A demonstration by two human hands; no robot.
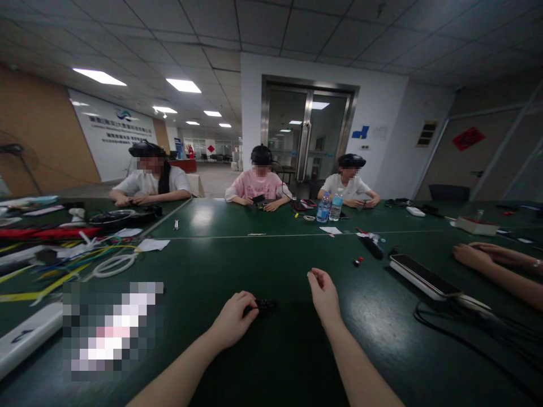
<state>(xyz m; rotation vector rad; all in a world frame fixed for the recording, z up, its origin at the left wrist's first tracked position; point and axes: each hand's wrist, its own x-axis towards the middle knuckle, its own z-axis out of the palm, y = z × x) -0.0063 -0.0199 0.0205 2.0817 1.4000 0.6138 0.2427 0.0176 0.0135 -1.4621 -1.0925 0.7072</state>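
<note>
My left hand (233, 317) rests low over the green table, its thumb and fingers closed on a small black object (266, 305) with a bumpy surface. Its kind is too dark to make out. To the right, my right hand (324, 295) is raised a little above the tabletop, thumb and fingertips pinched together. A tiny thing may be between those fingertips, too small to name. A gap of bare green surface lies between the black object and my right hand.
Cables (114, 264), a white power strip (31, 338) and a blurred-out patch lie left. A phone (424, 274) sits on a white block at right, near another person's hands (475, 257). Two water bottles (336, 206) stand across the table, where three people sit.
</note>
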